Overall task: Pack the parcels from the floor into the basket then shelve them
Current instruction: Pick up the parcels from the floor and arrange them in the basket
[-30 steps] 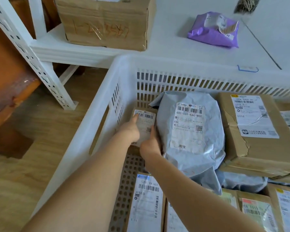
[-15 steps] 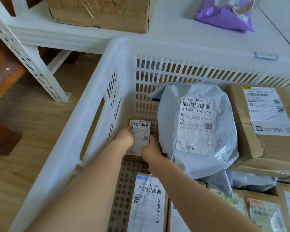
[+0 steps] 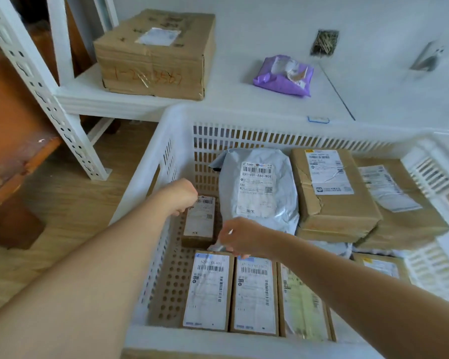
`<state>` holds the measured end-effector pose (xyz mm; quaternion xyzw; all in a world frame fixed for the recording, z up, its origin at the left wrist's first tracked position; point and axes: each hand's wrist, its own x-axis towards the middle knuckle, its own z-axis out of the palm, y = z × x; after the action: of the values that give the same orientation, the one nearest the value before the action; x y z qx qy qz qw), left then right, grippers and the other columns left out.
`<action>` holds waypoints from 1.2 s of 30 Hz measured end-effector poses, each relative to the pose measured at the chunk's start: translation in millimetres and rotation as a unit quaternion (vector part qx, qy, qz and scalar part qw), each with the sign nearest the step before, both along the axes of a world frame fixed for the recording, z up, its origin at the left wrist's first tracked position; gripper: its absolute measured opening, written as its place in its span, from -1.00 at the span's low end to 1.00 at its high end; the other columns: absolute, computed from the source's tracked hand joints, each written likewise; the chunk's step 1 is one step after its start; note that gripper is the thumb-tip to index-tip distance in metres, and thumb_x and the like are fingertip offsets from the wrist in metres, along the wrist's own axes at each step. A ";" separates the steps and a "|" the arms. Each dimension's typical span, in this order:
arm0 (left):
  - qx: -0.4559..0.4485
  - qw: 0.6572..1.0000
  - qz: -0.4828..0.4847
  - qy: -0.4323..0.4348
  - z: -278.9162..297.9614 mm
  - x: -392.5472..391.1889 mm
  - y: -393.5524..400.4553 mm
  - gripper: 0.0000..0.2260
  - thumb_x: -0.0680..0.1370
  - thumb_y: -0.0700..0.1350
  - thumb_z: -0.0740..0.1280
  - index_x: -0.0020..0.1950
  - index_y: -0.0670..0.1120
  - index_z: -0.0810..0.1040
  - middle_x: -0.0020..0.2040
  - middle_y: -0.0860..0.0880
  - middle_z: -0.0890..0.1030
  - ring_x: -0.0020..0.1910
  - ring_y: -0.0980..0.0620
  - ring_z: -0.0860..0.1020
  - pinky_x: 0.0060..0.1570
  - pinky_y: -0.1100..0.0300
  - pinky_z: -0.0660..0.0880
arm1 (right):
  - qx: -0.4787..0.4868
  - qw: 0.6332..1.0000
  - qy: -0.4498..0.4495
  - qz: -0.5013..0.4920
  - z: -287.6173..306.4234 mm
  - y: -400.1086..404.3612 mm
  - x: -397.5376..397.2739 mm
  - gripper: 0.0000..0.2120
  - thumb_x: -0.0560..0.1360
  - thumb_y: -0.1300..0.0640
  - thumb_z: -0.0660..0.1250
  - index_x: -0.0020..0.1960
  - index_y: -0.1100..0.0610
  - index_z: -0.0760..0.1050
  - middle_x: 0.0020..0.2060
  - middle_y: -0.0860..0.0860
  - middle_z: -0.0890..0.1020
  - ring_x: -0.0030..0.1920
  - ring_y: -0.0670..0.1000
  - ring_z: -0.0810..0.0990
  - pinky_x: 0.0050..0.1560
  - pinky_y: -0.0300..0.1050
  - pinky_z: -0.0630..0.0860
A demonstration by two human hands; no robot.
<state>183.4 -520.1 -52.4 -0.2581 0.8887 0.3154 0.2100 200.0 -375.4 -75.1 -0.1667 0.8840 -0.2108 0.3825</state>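
Small brown cardboard parcel with white label (image 3: 199, 221) lying flat on the perforated floor of the white slotted plastic basket (image 3: 151, 182), just beyond the loosely curled left hand (image 3: 180, 196) and right hand (image 3: 240, 238) (neither visibly gripping it).

Small box (image 3: 198, 221) in basket (image 3: 244, 115) left of mailer bag (image 3: 257, 190), shelf (image 3: 140, 104) w/ carton (image 3: 156, 55) behind

Small box (image 3: 198, 221) now flat on basket floor; both hands released, left hand (image 3: 179, 196) and right hand (image 3: 240, 238) lifted.
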 end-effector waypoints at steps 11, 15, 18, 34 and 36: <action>-0.043 0.987 -0.152 0.001 48.5 20.1 81.0 -0.89 0.50 -0.18 0.26 -0.05 -0.17 0.55 -0.25 -0.03 0.55 -0.40 0.01 0.47 -0.45 0.27 0.37 | 0.149 0.965 0.215 -0.020 56.4 141.7 4.5 -0.70 0.51 -0.01 0.12 -0.30 0.16 0.39 -0.39 0.00 0.44 -0.38 -0.03 0.43 -0.35 -0.19 0.38; -0.063 0.982 -0.172 0.051 64.5 19.7 133.3 -0.84 0.50 -0.10 0.26 0.02 -0.14 0.51 -0.17 -0.03 0.58 -0.32 -0.01 0.52 -0.34 0.22 0.44 | 0.151 0.957 0.248 -0.030 78.8 200.2 5.3 -0.62 0.53 -0.10 0.15 -0.37 0.10 0.30 -0.38 -0.01 0.44 -0.36 -0.02 0.46 -0.31 -0.17 0.46; -0.099 0.973 -0.189 0.086 74.8 16.7 179.3 -0.84 0.49 -0.04 0.27 -0.09 -0.13 0.53 -0.20 -0.07 0.58 -0.36 -0.01 0.50 -0.40 0.26 0.40 | 0.150 0.943 0.292 -0.054 91.7 248.7 8.7 -0.59 0.53 -0.09 0.15 -0.39 0.11 0.25 -0.41 0.00 0.38 -0.40 -0.01 0.40 -0.37 -0.19 0.37; -0.109 0.920 -0.256 0.275 89.9 0.8 476.2 -0.82 0.45 0.11 0.26 -0.09 0.03 0.53 -0.03 -0.03 0.59 -0.10 -0.07 0.53 -0.15 0.14 0.42 | 0.139 0.914 0.287 -0.251 105.7 579.9 42.1 -0.67 0.55 0.08 -0.01 -0.28 0.15 0.40 -0.10 0.17 0.54 -0.14 0.16 0.45 -0.13 -0.05 0.38; -0.055 0.918 -0.234 0.316 85.8 3.0 515.5 -0.87 0.44 0.05 0.27 -0.08 0.07 0.53 -0.02 -0.01 0.59 -0.05 -0.07 0.54 -0.12 0.19 0.41 | 0.160 0.909 0.271 -0.274 96.2 615.1 50.2 -0.66 0.52 0.06 0.02 -0.28 0.16 0.46 -0.16 0.18 0.55 -0.18 0.16 0.46 -0.21 -0.08 0.36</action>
<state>186.3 -4.6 33.4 0.0594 0.9598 0.2730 -0.0280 250.2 239.8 21.1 0.0947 0.9864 -0.1099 0.0772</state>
